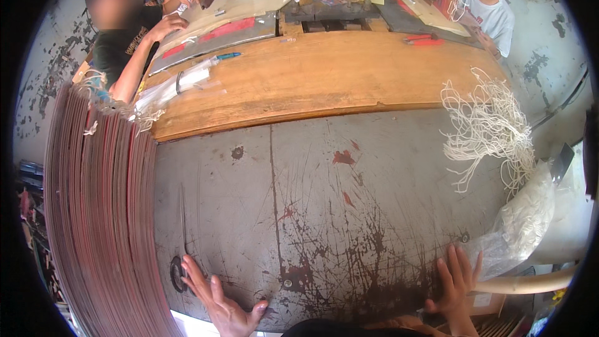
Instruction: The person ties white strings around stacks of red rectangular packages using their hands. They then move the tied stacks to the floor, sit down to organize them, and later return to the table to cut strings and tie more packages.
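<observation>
My left hand (221,302) rests palm down with fingers spread at the near left edge of the grey, scratched work table (374,143). Its fingertips are right beside the black handle of a pair of scissors (177,274), whose thin blades point away from me; whether they touch it I cannot tell. At the near right, my right hand (457,279) lies on the table with its fingers apart, holding nothing. A clear plastic bag (521,228) with white stuff inside sits just beyond it. A tangled bundle of white strings (490,125) lies at the table's far right.
A tall stack of reddish-brown sheets (103,218) stands along the left, with white string ends on top. Beyond is a wooden table (324,75) with a clear-wrapped white bundle (178,86) and red-handled tools (424,40). Several people sit around the far end.
</observation>
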### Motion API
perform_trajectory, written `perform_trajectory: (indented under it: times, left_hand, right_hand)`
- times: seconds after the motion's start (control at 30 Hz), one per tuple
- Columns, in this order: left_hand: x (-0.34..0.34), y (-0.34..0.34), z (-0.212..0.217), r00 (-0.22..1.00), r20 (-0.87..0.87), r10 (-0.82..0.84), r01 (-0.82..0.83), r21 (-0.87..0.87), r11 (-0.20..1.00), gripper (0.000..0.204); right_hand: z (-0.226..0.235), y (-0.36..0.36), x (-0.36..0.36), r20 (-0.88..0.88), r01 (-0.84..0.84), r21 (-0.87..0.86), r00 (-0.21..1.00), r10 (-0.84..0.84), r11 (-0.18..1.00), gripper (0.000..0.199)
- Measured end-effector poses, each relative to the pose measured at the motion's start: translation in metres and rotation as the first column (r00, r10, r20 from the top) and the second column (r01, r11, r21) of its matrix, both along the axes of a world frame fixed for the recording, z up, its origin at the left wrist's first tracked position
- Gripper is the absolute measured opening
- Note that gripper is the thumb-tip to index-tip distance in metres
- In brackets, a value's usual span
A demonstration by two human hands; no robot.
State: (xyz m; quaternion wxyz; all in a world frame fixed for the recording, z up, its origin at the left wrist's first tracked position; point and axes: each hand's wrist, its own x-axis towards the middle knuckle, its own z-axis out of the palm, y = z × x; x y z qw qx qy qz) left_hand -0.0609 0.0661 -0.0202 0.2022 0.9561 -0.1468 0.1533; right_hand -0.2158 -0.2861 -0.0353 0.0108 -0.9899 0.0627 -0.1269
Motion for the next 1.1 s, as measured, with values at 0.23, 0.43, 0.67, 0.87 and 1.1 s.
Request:
perform_trajectory:
  times: [0.23,0.43,0.67,0.87,1.1]
  left_hand:
    - [0.005,-0.003,-0.009,0.853,-0.031,0.521,-0.499,0.248,0.831,0.059]
    - [0.011,-0.002,-0.007,0.888,-0.043,0.458,-0.442,0.194,0.876,0.051]
    - [0.013,-0.005,-0.004,0.876,-0.08,0.475,-0.453,0.203,0.868,0.051]
    - [0.018,-0.002,-0.003,0.895,-0.094,0.436,-0.421,0.146,0.896,0.047]
    - [0.021,-0.002,0.001,0.896,-0.111,0.431,-0.42,0.11,0.901,0.045]
  right_hand:
    - [0.009,0.003,-0.002,-0.186,-0.007,0.035,0.983,0.013,0.999,0.062]
    - [-0.001,-0.004,-0.003,-0.127,-0.08,0.024,0.988,0.082,0.997,0.062]
    - [0.004,-0.001,0.002,-0.155,-0.049,0.039,0.986,0.055,0.998,0.06]
    - [0.01,0.003,0.005,-0.16,-0.017,0.071,0.987,0.028,0.997,0.06]
    - [0.016,0.004,0.01,-0.18,-0.032,0.052,0.983,0.041,0.998,0.07]
